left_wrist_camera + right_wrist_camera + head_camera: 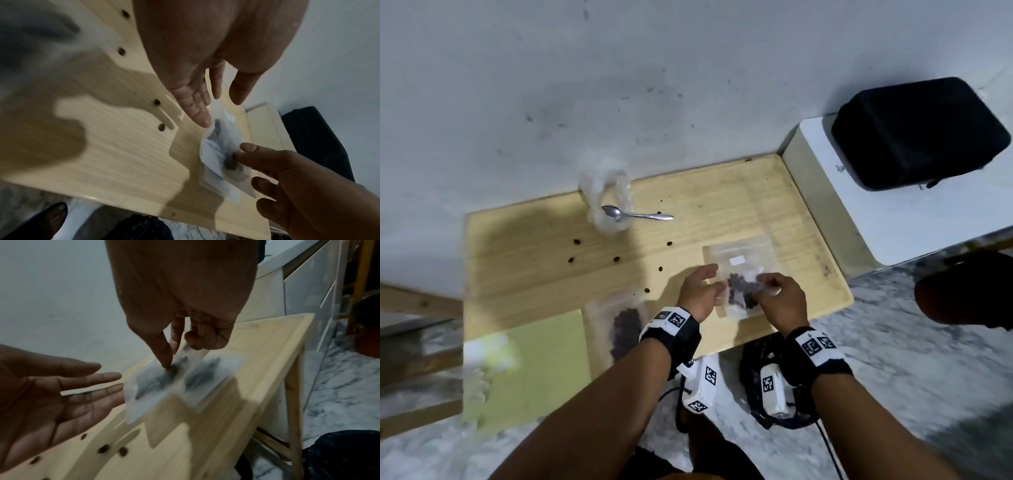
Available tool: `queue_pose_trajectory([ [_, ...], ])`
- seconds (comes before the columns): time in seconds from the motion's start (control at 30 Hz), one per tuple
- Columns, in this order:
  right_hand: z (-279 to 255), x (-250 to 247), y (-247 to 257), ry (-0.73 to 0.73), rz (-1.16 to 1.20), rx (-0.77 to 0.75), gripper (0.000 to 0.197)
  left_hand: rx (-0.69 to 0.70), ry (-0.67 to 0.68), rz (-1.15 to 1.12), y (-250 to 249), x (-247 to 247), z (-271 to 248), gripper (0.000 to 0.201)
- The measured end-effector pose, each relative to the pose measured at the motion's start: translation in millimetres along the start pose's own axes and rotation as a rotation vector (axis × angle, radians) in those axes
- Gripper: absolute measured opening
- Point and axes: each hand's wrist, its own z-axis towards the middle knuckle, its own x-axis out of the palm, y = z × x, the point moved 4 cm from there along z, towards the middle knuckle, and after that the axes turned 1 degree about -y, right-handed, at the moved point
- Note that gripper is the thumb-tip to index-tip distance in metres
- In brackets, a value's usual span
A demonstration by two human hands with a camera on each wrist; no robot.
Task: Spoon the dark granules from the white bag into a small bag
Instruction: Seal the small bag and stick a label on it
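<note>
Lower right of the desk (pixel 551 281): small bag (pixel 739 291) of dark granules lies between both hands. Right hand (pixel 779 294) pinches its edge; left hand (pixel 698 287), fingers straight, touches its left edge.

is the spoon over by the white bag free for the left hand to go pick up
Probably yes. The left hand is open and holds nothing, and the spoon lies exposed, its handle sticking out of the white bag, with only bare table and scattered granules between.

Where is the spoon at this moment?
In the head view the spoon lies untouched at the far left of the wooden table, bowl resting on the crumpled white bag, well away from both hands.
</note>
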Motion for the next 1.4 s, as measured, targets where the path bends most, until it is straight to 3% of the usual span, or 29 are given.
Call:
queue_pose_trajectory([
  [0.17,19,-20,-19,-0.022,-0.067,0.008,0.037,-0.036,0.045,0.059,1,38,19,0.041],
  [0.33,25,-16,-29,0.013,-0.123,0.018,0.040,-0.083,0.084,0.116,6,41,21,0.045],
  [0.47,12,-14,-14,-0.104,-0.197,-0.106,0.047,-0.062,0.047,0.106,1,26,10,0.041],
  [0.53,-1,-4,1,-0.146,-0.146,-0.189,0.038,-0.036,0.003,0.063,-2,10,2,0.033],
  [0.67,-29,48,25,0.058,-0.043,-0.276,0.022,0.039,-0.082,0.039,-7,-39,-20,0.021],
  [0.77,-56,91,38,0.291,-0.016,-0.274,0.031,0.081,-0.173,0.068,-6,-82,-36,0.019],
  [0.9,-88,138,51,0.446,-0.089,-0.298,0.027,0.123,-0.365,0.036,6,-145,-64,0.018],
  [1.07,-109,167,55,0.421,-0.273,-0.267,0.045,0.045,-0.509,0.200,38,-201,-85,0.011],
  [1.17,-114,177,56,0.418,-0.359,-0.260,0.048,-0.040,-0.464,0.201,58,-215,-90,0.015],
  [1.4,-116,184,55,0.413,-0.383,-0.231,0.039,-0.075,-0.375,0.091,70,-212,-92,0.017],
])
